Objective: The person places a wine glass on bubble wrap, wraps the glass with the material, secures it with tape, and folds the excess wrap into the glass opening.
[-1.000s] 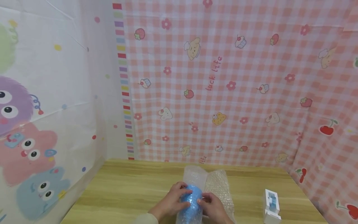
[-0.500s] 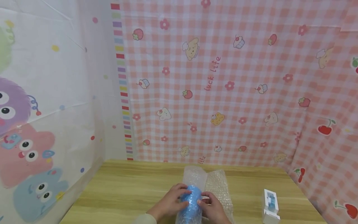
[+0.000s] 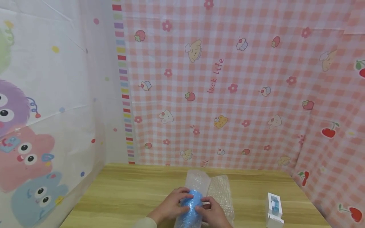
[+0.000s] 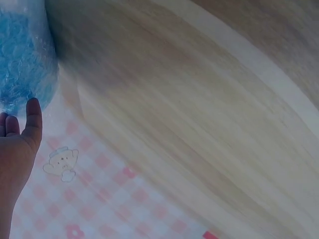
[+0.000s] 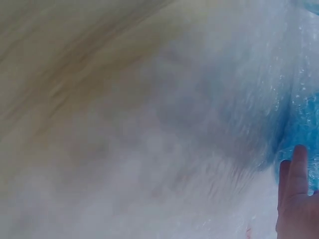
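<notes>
A blue cylinder-like thing (image 3: 194, 200) lies wrapped in clear bubble wrap (image 3: 220, 194), which spreads out on the table beyond it and to its right. My left hand (image 3: 172, 204) grips the wrapped cylinder from the left, fingers over its top and thumb on the near side. From the right, my right hand (image 3: 213, 212) holds it with thumb and fingers bent against the wrap. The left wrist view shows the blue bundle (image 4: 22, 62) at the upper left, above the left hand (image 4: 20, 149). Fingers of the right hand (image 5: 295, 199) touch the bundle in the right wrist view.
On the right of the wood-grain table (image 3: 128, 193) stands a white holder (image 3: 272, 218) with a bluish clear piece in it. A pink checked cloth (image 3: 176, 79) hangs behind, and a cartoon-printed sheet (image 3: 71, 79) covers the left side.
The wrapped cylinder has shifted slightly left at its near end, and my right hand's thumb has moved left with it. Both hands stay on the bundle. The head view has drifted slightly.
</notes>
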Motion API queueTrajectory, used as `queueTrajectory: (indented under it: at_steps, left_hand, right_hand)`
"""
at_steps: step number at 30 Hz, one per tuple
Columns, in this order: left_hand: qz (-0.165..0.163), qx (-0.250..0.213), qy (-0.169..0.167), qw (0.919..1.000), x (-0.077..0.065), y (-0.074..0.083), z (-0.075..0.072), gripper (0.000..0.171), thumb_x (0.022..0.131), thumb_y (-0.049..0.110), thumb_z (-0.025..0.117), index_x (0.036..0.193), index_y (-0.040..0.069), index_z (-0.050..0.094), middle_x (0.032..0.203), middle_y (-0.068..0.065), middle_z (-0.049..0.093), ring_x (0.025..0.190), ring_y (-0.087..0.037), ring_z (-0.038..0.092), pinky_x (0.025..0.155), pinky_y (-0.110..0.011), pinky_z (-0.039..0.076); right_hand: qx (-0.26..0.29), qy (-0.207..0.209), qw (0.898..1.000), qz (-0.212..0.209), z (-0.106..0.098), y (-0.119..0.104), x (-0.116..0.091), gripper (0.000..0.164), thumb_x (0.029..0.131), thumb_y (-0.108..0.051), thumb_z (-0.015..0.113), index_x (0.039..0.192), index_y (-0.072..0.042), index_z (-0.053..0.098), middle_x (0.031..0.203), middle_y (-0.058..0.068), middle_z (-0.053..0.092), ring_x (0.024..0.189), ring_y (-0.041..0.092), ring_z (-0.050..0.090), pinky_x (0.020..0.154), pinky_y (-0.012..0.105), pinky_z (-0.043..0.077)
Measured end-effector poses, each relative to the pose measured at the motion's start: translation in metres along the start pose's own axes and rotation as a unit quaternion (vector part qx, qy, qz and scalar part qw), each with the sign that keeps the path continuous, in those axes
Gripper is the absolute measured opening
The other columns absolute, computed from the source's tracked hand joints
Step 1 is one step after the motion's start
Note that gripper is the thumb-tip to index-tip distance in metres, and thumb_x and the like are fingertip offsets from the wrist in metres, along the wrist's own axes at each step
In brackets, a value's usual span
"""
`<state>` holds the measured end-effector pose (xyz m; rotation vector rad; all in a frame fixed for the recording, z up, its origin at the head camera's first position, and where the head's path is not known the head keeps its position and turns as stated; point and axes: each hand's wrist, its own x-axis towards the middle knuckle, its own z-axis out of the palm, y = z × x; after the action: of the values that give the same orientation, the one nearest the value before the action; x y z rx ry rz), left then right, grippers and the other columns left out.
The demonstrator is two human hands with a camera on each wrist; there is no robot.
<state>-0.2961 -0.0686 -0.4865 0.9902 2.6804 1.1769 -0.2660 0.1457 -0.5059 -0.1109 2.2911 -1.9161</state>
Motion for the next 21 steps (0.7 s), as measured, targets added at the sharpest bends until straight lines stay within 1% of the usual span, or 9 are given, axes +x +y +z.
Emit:
queueTrajectory:
  at_steps: [3,8,12,15,17,19,21]
  left_hand:
    - [0.004,-0.010,0.003,0.9999,-0.0005,-0.0021,-0.0004,0.036,0.090,0.020,0.071,0.125,0.012,0.066,0.139,-0.010,0.051,0.126,-0.035,0.047,0.089,-0.029,0.051]
    - [0.011,-0.018,0.021,0.9996,-0.0012,-0.0055,0.0014,0.039,0.088,0.018,0.073,0.124,0.007,0.063,0.137,-0.012,0.051,0.127,-0.037,0.046,0.090,-0.031,0.052]
    - [-0.003,-0.015,0.025,0.9996,-0.0031,-0.0058,0.0028,0.041,0.089,0.022,0.073,0.125,0.006,0.065,0.137,-0.012,0.048,0.125,-0.035,0.046,0.090,-0.030,0.051]
    - [-0.001,-0.008,0.028,0.9996,-0.0043,-0.0054,0.0030,0.042,0.089,0.026,0.073,0.126,0.007,0.066,0.134,-0.010,0.048,0.121,-0.031,0.047,0.090,-0.030,0.050]
    - [0.007,-0.002,0.031,0.9995,-0.0046,-0.0060,0.0025,0.042,0.090,0.026,0.072,0.127,0.007,0.066,0.132,-0.009,0.049,0.119,-0.029,0.047,0.090,-0.031,0.050]
    - [0.014,0.008,0.029,0.9995,-0.0047,-0.0066,0.0018,0.042,0.090,0.027,0.071,0.128,0.008,0.066,0.132,-0.009,0.050,0.120,-0.028,0.048,0.093,-0.033,0.049]
    - [0.017,0.014,0.023,0.9995,-0.0046,-0.0073,0.0010,0.042,0.091,0.027,0.070,0.129,0.010,0.065,0.133,-0.008,0.050,0.121,-0.029,0.047,0.096,-0.037,0.048]
  right_hand:
    - [-0.008,0.004,1.000,0.004,0.0032,-0.0016,0.0004,0.050,0.092,-0.019,0.072,0.124,0.010,0.047,0.097,0.017,0.060,0.081,0.021,0.067,0.071,0.042,0.060]
    - [-0.039,0.014,0.999,0.019,0.0070,-0.0078,0.0002,0.046,0.094,-0.018,0.070,0.124,0.010,0.048,0.097,0.016,0.061,0.081,0.021,0.066,0.070,0.042,0.059]
    - [-0.042,0.018,0.998,0.039,0.0084,-0.0090,0.0017,0.044,0.095,-0.015,0.068,0.124,0.011,0.048,0.098,0.016,0.062,0.082,0.023,0.067,0.070,0.042,0.059]
    - [-0.035,0.019,0.999,0.029,0.0081,-0.0069,0.0013,0.043,0.095,-0.013,0.067,0.124,0.012,0.048,0.097,0.015,0.063,0.082,0.024,0.067,0.070,0.043,0.059]
    - [-0.032,0.020,0.999,0.019,0.0075,-0.0056,0.0004,0.043,0.095,-0.013,0.067,0.123,0.013,0.048,0.096,0.014,0.064,0.083,0.024,0.067,0.070,0.043,0.059]
    - [-0.030,0.018,0.999,0.008,0.0070,-0.0050,-0.0006,0.042,0.094,-0.012,0.067,0.122,0.014,0.049,0.095,0.013,0.065,0.083,0.023,0.066,0.070,0.043,0.059]
    - [-0.026,0.017,0.999,0.011,0.0066,-0.0049,-0.0005,0.041,0.094,-0.012,0.067,0.122,0.014,0.048,0.095,0.013,0.064,0.083,0.022,0.066,0.070,0.043,0.059]
